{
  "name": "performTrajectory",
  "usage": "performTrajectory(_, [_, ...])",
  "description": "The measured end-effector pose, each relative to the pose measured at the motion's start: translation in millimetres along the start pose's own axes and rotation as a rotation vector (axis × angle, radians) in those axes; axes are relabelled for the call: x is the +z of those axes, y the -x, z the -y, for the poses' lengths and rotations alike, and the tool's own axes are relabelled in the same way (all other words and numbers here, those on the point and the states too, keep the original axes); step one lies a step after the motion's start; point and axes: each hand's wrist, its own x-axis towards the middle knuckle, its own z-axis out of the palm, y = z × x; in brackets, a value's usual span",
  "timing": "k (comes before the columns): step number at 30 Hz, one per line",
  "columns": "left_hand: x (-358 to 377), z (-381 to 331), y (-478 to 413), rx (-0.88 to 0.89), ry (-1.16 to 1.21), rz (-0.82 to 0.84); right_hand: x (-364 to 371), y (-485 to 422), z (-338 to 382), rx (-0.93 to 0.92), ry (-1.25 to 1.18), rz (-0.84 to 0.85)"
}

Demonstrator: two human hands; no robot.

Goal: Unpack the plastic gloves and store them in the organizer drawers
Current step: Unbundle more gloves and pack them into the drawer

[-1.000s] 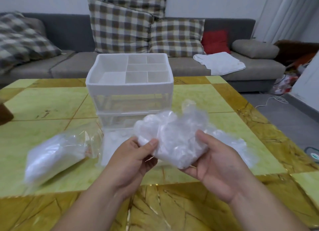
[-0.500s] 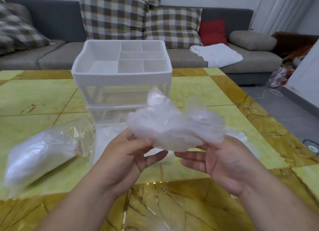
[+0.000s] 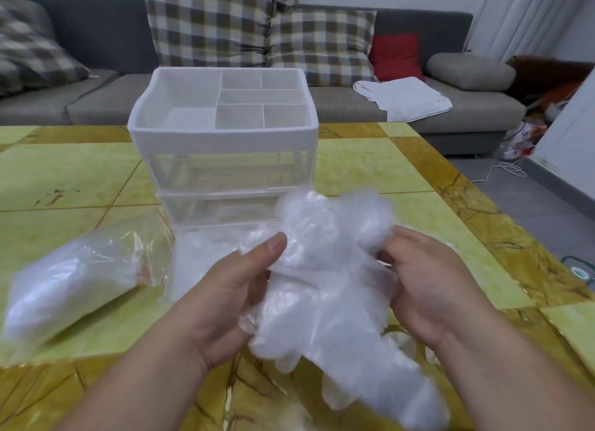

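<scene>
Plainly, in the head view, the wad of plastic gloves (image 3: 322,269) is held between both hands above the worktop (image 3: 64,179), just in front of the organizer (image 3: 222,141). The left grip (image 3: 225,289) pinches the wad's left side under the thumb. The right grip (image 3: 428,285) curls round its right side. The film looks feather-light, limp and slippery, so it is probably best gathered at the bunched middle, not by the loose trailing fingers. A second pack (image 3: 70,282) lies to the left.
</scene>
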Motion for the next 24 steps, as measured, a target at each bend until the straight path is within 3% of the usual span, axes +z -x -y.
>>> performTrajectory(2, [-0.1,2.0,-0.4,-0.002,-0.065,-0.045,-0.8,-2.0,-0.8,0.015,-0.068,-0.043])
performTrajectory(5, [-4.5,1.6,-1.8,0.034,-0.136,0.022,-3.9,-6.1,-1.4,0.072,-0.226,-0.099])
performTrajectory(8, [-7.8,1.8,-4.2,0.052,-0.158,0.061,-6.5,-10.7,-5.1,0.167,-0.400,-0.052])
performTrajectory(12, [-6.6,2.3,-7.2,0.113,-0.124,-0.023,-10.9,-14.1,-5.2,0.183,-0.419,0.007])
performTrajectory(15, [-4.2,0.6,-5.2,0.190,-0.241,-0.049,-11.0,-12.6,-3.7,0.234,-0.487,0.086])
performTrajectory(20, [-6.9,-0.8,-3.3,0.259,-0.341,0.040,-3.5,-9.2,-1.0,0.285,-0.485,0.079])
performTrajectory(24, [-8.0,4.1,-7.3,0.379,-0.423,-0.006,-4.8,-9.9,-6.2,0.365,-0.569,0.115])
